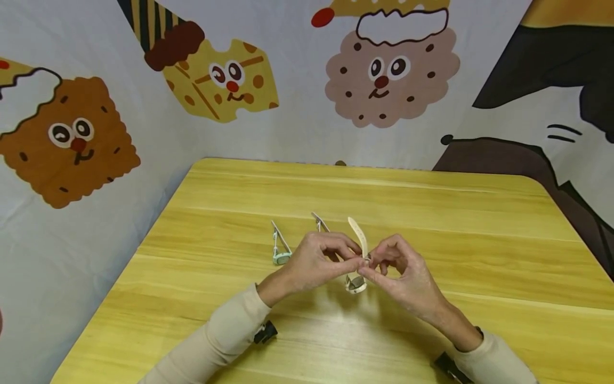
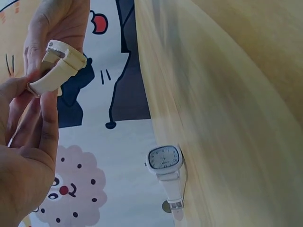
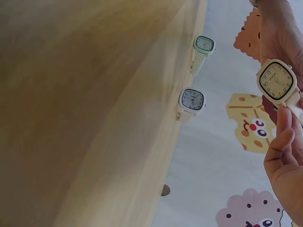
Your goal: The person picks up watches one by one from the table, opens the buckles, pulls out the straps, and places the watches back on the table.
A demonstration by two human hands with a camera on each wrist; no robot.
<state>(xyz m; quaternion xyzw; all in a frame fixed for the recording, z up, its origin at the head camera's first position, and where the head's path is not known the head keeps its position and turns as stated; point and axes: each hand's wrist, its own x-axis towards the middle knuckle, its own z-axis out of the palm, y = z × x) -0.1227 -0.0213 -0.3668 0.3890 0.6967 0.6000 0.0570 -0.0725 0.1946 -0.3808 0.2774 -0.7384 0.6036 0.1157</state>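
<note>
Between my two hands is a cream wristwatch (image 1: pixel 356 286), held up off the table with its buckle near my fingertips. My left hand (image 1: pixel 318 262) pinches the strap from one side, thumb and index finger meeting at the buckle. From the other side my right hand (image 1: pixel 409 277) pinches the same spot. One free strap end (image 1: pixel 357 234) sticks upward. The strap (image 2: pixel 56 78) is bent into a loop in the left wrist view. A squarish dial (image 3: pixel 276 81) with numerals shows in the right wrist view.
Beyond my left hand, a pale green watch (image 1: pixel 281 258) and a white watch (image 3: pixel 192 100) stand on the wooden table (image 1: pixel 201 298) with their straps fastened. A cartoon-printed cloth (image 1: pixel 297 133) hangs behind the table and along its left side.
</note>
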